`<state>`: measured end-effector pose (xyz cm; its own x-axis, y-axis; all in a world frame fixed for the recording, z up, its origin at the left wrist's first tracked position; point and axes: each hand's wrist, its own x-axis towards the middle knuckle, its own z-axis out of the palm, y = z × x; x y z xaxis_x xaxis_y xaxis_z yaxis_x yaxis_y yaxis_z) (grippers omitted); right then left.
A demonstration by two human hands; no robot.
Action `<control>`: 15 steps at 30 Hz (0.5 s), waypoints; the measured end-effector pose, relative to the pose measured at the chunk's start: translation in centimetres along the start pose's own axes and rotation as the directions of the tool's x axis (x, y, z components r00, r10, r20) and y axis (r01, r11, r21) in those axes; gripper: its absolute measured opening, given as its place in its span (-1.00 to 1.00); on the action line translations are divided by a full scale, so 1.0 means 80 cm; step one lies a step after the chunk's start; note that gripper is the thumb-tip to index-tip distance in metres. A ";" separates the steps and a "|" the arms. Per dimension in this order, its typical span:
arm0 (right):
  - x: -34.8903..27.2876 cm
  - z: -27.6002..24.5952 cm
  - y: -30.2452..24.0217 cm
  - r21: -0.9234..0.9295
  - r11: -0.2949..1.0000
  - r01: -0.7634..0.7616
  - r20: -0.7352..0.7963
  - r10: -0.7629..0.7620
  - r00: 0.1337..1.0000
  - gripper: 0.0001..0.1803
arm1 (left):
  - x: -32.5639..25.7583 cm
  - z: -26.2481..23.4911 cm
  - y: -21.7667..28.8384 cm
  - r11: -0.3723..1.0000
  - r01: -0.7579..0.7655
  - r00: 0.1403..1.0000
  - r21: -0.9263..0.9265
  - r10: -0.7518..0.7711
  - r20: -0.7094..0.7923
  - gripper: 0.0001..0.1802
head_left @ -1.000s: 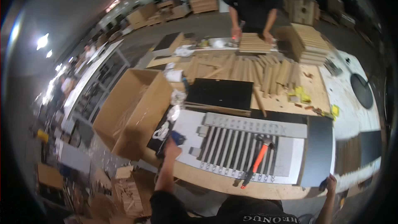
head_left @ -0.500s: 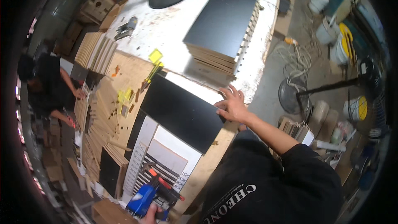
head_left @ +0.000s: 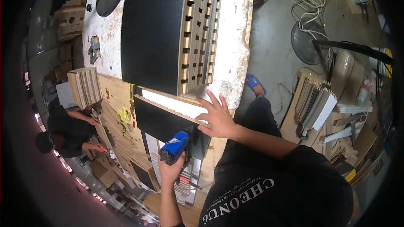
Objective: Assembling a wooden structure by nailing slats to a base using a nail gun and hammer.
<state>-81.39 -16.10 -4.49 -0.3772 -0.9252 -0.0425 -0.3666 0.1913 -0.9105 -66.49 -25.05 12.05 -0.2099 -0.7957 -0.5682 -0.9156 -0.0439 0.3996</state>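
Observation:
My left hand (head_left: 171,170) is closed around the handle of a blue and black nail gun (head_left: 176,145). The gun's dark nose end lies over a black board (head_left: 153,117) with a pale, notched far edge. At the right end of this board, my right hand (head_left: 219,120) pinches the edge between thumb and index finger, its other fingers spread. A white strip (head_left: 168,101) shows just beyond the board. Under and beside the gun, partly hidden, is a white sheet (head_left: 152,143) with dark stripes.
A tall stack of black panels (head_left: 155,29) with notched edges stands beyond my hands. A grey tool (head_left: 94,49) lies farther left. At the left a co-worker (head_left: 69,128) handles wooden strips (head_left: 111,126). Cables (head_left: 305,0) and a fan base (head_left: 309,44) lie on the floor at right.
My left hand has lifted the nail gun from the lower left up to the black board. The board's notched edge now shows. My right hand stays at its right end, and the view has shifted.

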 end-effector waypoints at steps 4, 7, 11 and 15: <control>0.005 -0.004 -0.001 0.029 0.999 -0.022 0.045 0.021 0.999 -0.72 | 0.007 0.006 -0.007 0.999 0.015 1.000 0.048 -0.015 -0.004 -0.72; 0.008 -0.007 -0.003 0.040 0.998 -0.042 0.085 0.039 0.996 -0.65 | 0.008 0.009 0.000 0.997 0.051 0.999 0.058 -0.050 -0.015 -0.72; 0.011 -0.008 0.000 0.034 0.997 -0.075 0.108 0.071 0.992 -0.56 | 0.012 0.012 -0.001 0.991 0.127 0.992 0.038 -0.126 -0.009 -0.72; 0.012 -0.011 -0.003 0.022 0.996 -0.089 0.146 0.085 0.986 -0.50 | 0.011 0.011 0.003 0.989 0.141 0.990 0.053 -0.140 -0.014 -0.72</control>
<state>-82.39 -16.77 -3.96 -0.2790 -0.9435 -0.1789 -0.3126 0.2654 -0.9120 -67.21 -25.21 11.02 -0.0746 -0.7900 -0.6086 -0.9530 -0.1233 0.2769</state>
